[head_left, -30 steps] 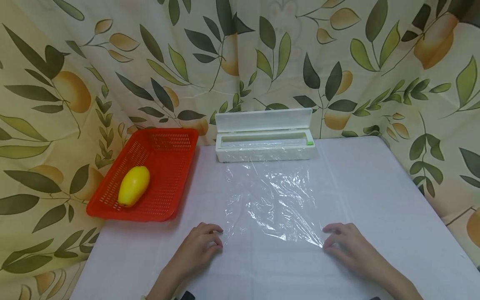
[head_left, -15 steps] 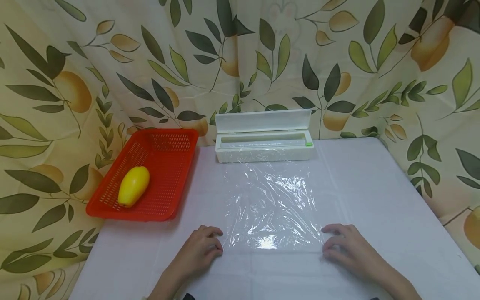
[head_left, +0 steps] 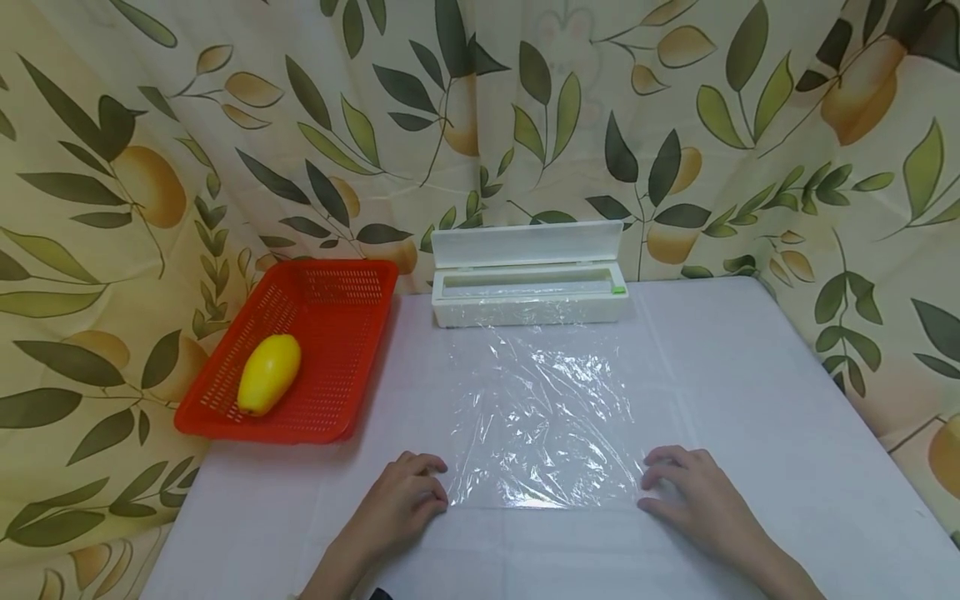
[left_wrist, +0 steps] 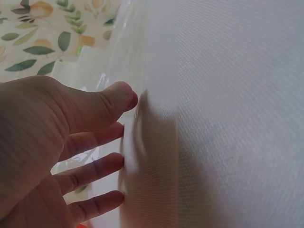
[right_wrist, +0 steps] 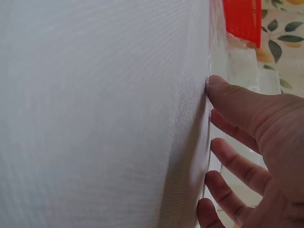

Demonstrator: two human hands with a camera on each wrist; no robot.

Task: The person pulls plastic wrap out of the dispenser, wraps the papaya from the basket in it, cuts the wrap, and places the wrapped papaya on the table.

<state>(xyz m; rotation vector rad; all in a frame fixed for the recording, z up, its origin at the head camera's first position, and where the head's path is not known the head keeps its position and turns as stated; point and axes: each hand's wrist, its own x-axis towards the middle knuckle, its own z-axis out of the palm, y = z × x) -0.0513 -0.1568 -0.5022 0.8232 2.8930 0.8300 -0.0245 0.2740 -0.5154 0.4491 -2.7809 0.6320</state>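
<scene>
From the head view, a person's two bare hands rest low on a white table point(head_left: 750, 375), one at each near corner of a clear sheet of cling film point(head_left: 551, 417) that lies spread flat on the cloth. The left hand point(head_left: 401, 504) sits at the film's near left corner, its fingers lightly bent with the tips pressing down on the edge; the right hand point(head_left: 693, 496) mirrors it at the near right corner, fingers extended and touching the film, not wrapped around anything. The film runs away from the person to a white dispenser box point(head_left: 528, 292) standing at the far side of the table with its lid up, and the sheet is still joined to it. To the left, well apart from the hands, a red basket point(head_left: 337, 333) holds a yellow fruit point(head_left: 268, 372). A leaf-and-fruit patterned curtain point(head_left: 225, 125) hangs behind everything. From the left wrist view, the left hand point(left_wrist: 52, 156) fills the lower left, thumb and fingers point(left_wrist: 99, 168) spread and straight, their tips meeting the film's edge against the white cloth. From the right wrist view, the right hand point(right_wrist: 259, 156) is likewise spread, thumb tip and fingertips point(right_wrist: 216, 142) pressing the glossy film edge point(right_wrist: 209, 118) onto the cloth, with the red basket point(right_wrist: 242, 19) glimpsed beyond.
</scene>
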